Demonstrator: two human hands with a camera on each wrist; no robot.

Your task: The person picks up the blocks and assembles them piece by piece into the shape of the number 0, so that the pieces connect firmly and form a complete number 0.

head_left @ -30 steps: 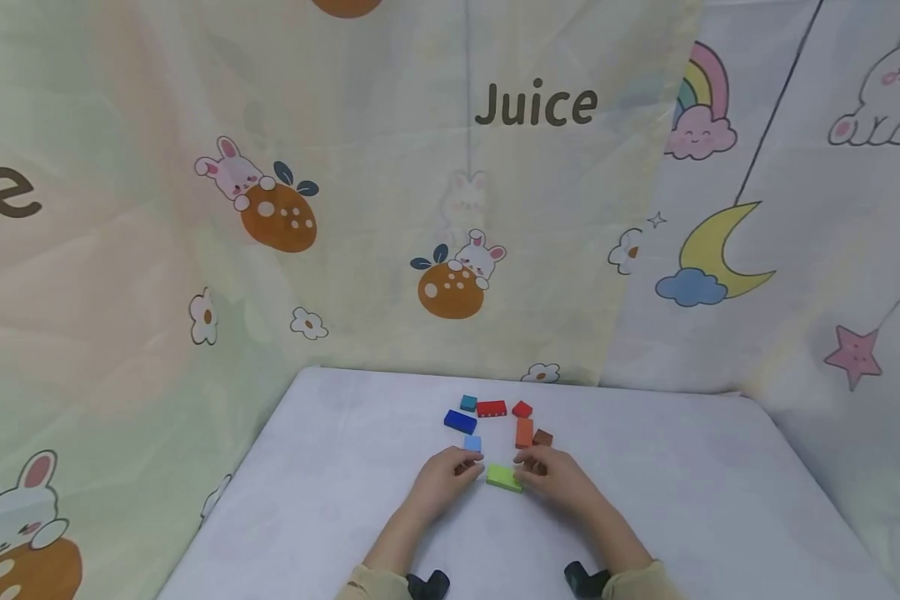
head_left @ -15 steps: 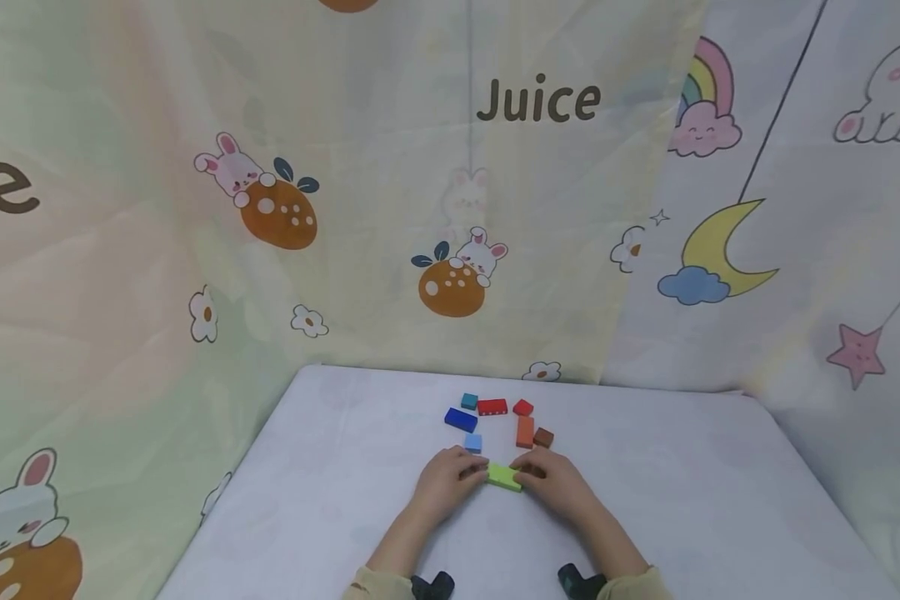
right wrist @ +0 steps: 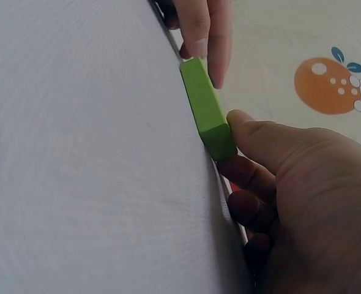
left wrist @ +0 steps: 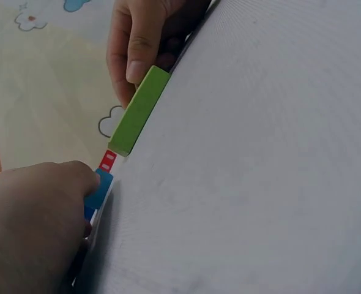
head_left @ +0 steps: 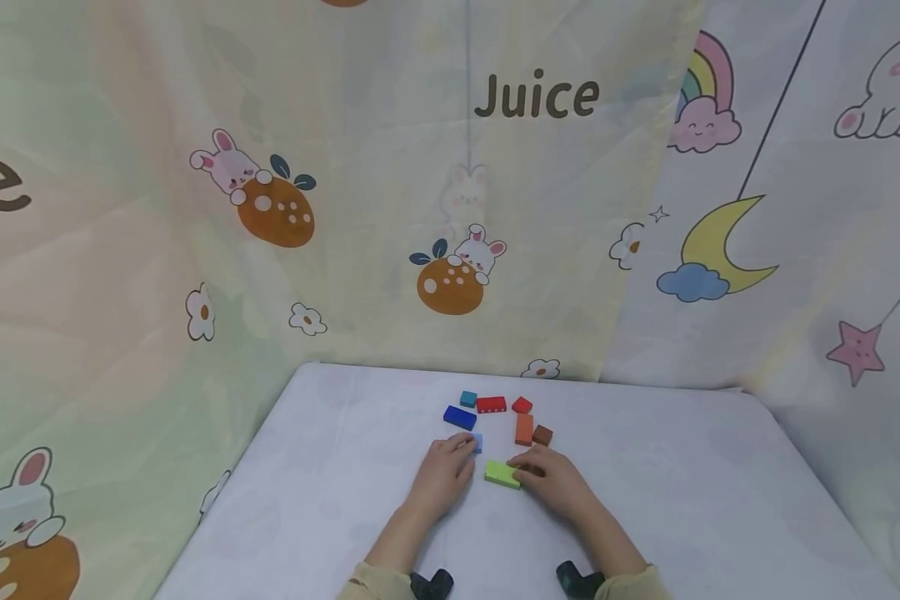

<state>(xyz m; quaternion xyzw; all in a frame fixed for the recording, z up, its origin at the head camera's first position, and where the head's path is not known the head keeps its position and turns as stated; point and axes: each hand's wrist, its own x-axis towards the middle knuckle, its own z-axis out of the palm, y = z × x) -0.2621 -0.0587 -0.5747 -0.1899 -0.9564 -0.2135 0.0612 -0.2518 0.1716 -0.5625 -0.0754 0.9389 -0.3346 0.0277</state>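
A green block (head_left: 499,473) lies flat on the white table (head_left: 330,500). My right hand (head_left: 516,473) pinches its right end between thumb and fingers, which the right wrist view shows close up on the green block (right wrist: 205,110). My left hand (head_left: 468,446) is just left of the green block, and its fingertips pinch a small light blue block (head_left: 479,442). In the left wrist view the thumb sits on the light blue block (left wrist: 102,187), with the green block (left wrist: 141,110) a short gap beyond it.
More blocks form a loose ring behind my hands: dark blue (head_left: 460,417), teal (head_left: 468,398), long red (head_left: 491,405), small red (head_left: 522,405), orange (head_left: 524,429), brown (head_left: 542,434). Printed curtains (head_left: 450,208) hang close behind and beside the table.
My left hand has left the green block's left end and moved up to the light blue block. The right hand keeps its hold on the green block.
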